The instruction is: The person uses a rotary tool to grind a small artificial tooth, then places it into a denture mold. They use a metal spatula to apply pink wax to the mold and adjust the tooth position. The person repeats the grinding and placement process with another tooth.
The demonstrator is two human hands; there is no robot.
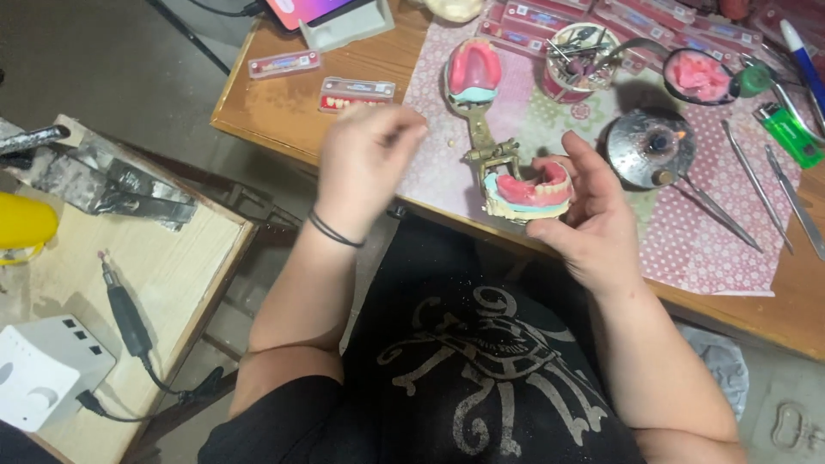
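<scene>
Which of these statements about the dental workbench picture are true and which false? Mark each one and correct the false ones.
1. The right hand cups the dental model with pink wax gums. True.
2. The left hand grips the green lighter. False: the lighter lies on the patterned cloth, far from that hand.
3. A dark band circles the left wrist. True.
4. The black handpiece lies on the main desk beside the model. False: it lies on the lower side table.
5. The tool cup is empty. False: it holds instruments.
</scene>
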